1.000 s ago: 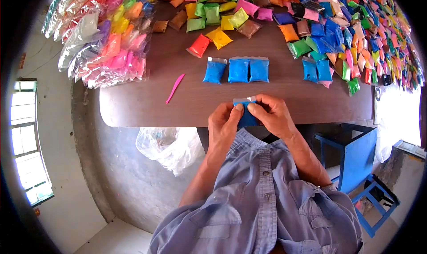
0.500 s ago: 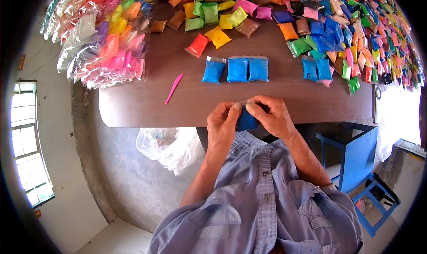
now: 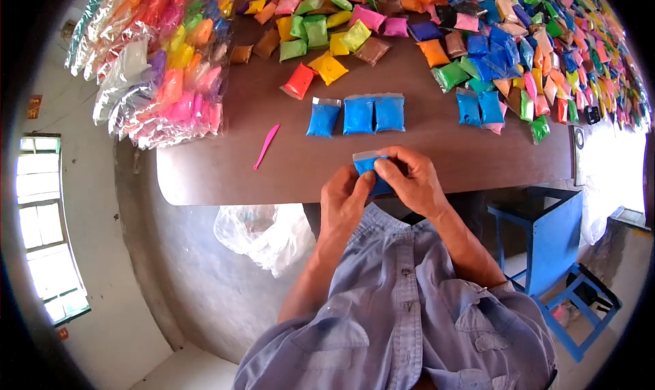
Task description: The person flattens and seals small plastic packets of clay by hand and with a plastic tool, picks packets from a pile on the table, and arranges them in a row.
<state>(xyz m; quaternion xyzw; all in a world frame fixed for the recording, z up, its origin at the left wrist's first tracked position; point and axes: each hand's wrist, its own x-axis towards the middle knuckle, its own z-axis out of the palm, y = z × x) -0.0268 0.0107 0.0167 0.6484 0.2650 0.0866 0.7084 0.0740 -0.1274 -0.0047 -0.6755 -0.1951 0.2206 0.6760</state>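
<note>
A small clear bag filled with blue material (image 3: 367, 159) is held at the table's front edge, its clear top strip facing away from me. My left hand (image 3: 343, 193) grips its left side with the thumb on the front. My right hand (image 3: 411, 178) pinches its upper right part between thumb and fingers. Beyond my hands lie a single blue bag (image 3: 323, 118) and, to its right, a pair of blue bags (image 3: 374, 114) side by side. A pink plastic knife-shaped tool (image 3: 267, 146) rests to the left.
Large clear sacks of coloured bags (image 3: 164, 69) stand at the table's left. Many loose coloured bags (image 3: 539, 55) are heaped at the right, more at the back. A white plastic bag (image 3: 266, 233) hangs below the front edge. Blue stools (image 3: 542, 236) stand at right.
My left hand has slid lower on the blue bag, off its top edge. The bag's clear top strip now shows. The whole view has shifted slightly.
</note>
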